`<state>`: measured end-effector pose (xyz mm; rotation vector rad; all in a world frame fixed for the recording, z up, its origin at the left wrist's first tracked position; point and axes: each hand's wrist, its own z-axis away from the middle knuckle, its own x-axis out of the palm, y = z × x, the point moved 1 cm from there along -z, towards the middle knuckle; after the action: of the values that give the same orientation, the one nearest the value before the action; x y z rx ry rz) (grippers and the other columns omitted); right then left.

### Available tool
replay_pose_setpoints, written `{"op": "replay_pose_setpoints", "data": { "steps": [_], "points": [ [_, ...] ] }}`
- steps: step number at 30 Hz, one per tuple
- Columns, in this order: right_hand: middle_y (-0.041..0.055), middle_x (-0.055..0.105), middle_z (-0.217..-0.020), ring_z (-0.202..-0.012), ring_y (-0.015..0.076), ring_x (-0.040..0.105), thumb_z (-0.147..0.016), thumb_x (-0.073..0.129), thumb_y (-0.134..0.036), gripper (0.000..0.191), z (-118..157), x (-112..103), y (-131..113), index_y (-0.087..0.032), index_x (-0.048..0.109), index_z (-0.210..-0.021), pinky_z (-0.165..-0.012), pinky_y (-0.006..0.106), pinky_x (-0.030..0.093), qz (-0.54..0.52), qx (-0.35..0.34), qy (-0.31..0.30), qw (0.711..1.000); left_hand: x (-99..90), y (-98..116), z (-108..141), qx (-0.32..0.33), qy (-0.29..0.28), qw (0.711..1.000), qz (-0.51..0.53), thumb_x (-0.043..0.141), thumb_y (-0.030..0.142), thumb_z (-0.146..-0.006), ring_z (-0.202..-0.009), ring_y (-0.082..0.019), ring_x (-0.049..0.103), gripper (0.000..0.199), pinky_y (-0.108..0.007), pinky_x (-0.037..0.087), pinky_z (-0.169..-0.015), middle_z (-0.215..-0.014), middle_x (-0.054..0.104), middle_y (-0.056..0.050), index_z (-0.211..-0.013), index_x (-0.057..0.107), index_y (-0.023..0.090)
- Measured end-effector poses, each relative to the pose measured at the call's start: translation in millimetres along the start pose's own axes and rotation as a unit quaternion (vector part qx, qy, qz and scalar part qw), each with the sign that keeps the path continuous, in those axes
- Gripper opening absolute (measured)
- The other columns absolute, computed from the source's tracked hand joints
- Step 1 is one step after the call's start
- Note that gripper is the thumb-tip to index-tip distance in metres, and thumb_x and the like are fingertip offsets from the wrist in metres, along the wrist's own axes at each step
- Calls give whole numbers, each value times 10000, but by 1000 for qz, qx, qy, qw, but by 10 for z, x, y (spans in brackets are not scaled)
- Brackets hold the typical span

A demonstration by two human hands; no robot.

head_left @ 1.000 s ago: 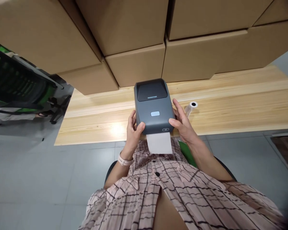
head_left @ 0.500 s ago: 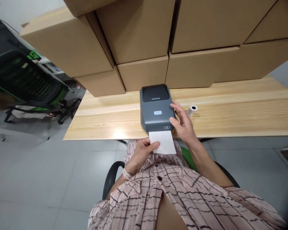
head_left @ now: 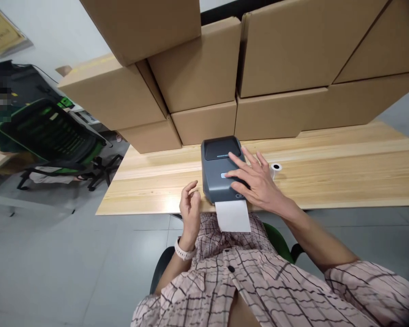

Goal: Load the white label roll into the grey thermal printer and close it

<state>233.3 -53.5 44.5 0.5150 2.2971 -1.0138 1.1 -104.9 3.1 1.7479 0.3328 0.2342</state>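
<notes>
A dark grey label printer (head_left: pixel 213 179) sits at the front edge of the wooden table, with a strip of blank white label paper (head_left: pixel 233 217) hanging from its front slot over the edge. My right hand (head_left: pixel 257 181) is spread over the printer's right side, its fingers across the top by the light-coloured button (head_left: pixel 223 175); one finger covers part of that button. To the printer's left, my left hand (head_left: pixel 191 206) is raised with loosely curled fingers, apart from the printer and the paper, and holds nothing.
A small white roll (head_left: pixel 276 167) stands on the table (head_left: pixel 344 168) right of the printer. Stacked cardboard boxes (head_left: pixel 279 54) line the table's back. At the left are a black-and-green office chair (head_left: pixel 47 136) and a partly visible person beside it.
My left hand has let go of the paper and moved up and left, beside the printer. My right hand has shifted from the printer's right edge onto its top. The view has tilted up slightly.
</notes>
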Motion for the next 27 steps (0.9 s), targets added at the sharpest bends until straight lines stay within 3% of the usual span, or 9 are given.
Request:
{"op": "replay_pose_setpoints", "data": {
  "steps": [2, 5, 8, 12, 16, 21, 24, 27],
  "points": [
    [-26, 469, -1699, -1659, 308, 272, -1083, 484, -562, 369, 111, -24, 50, -398, 706, -1329, -1329, 697, 205, -73, 52, 42, 995, 53, 27, -62, 3, -49, 999, 8, 619, 540, -1004, -1364, -272, 624, 500, -451, 468, -1194, -1553, 615, -107, -1418, 650, 263],
    [-1, 455, -1713, -1642, 273, 321, -1103, 403, -580, 494, 363, 20, 139, -411, 552, -1543, -1349, 627, 243, -184, 153, 109, 965, 121, 21, -61, 5, -109, 994, 7, 577, 557, -1025, -1568, -301, 450, 600, -496, 342, -1317, -1690, 482, -100, -1557, 546, 282],
    [4, 433, -1726, -1637, 278, 334, -1096, 361, -627, 576, 598, 166, 182, -388, 501, -1601, -1366, 596, 223, -242, 217, 101, 940, 172, -40, 26, 14, -132, 991, -2, 547, 557, -1040, -1656, -274, 296, 667, -466, 237, -1374, -1766, 360, -71, -1643, 428, 300],
    [-33, 407, -1736, -1659, 274, 275, -1099, 343, -625, 586, 729, 313, 141, -403, 464, -1627, -1373, 601, 199, -229, 212, 96, 945, 217, -142, 144, 6, -130, 991, -16, 489, 590, -1051, -1687, -267, 206, 720, -467, 183, -1390, -1805, 264, -62, -1694, 317, 313],
    [-66, 392, -1740, -1658, 292, 274, -1102, 325, -618, 564, 715, 278, 72, -441, 460, -1621, -1361, 635, 222, -216, 192, 92, 953, 191, -192, 129, 25, -113, 992, -42, 412, 671, -1042, -1704, -283, 106, 707, -492, 149, -1390, -1830, 164, -16, -1667, 387, 341],
    [-56, 410, -1734, -1637, 319, 325, -1091, 250, -659, 622, 460, 27, 56, -435, 439, -1639, -1362, 617, 249, -213, 136, 89, 963, 152, -30, -181, 100, -91, 990, -39, 319, 743, -1030, -1687, -311, 195, 704, -537, 193, -1375, -1774, 345, -18, -1548, 583, 345],
    [-38, 373, -1755, -1641, 330, 312, -1049, 223, -753, 725, 39, -168, 110, -429, 330, -1688, -1363, 634, 214, -152, 74, 84, 982, 226, 211, -557, 148, -87, 985, -7, 341, 709, -1047, -1642, -280, 336, 648, -521, 214, -1375, -1697, 487, -17, -1500, 629, 346],
    [18, 381, -1755, -1637, 334, 321, -1023, 187, -802, 806, -503, -321, 205, -387, 271, -1709, -1360, 643, 172, -73, 26, 101, 992, 340, 384, -962, 136, -110, 983, 52, 478, 649, -1036, -1577, -261, 455, 600, -476, 300, -1348, -1645, 549, -59, -1519, 598, 313]
  ]
}}
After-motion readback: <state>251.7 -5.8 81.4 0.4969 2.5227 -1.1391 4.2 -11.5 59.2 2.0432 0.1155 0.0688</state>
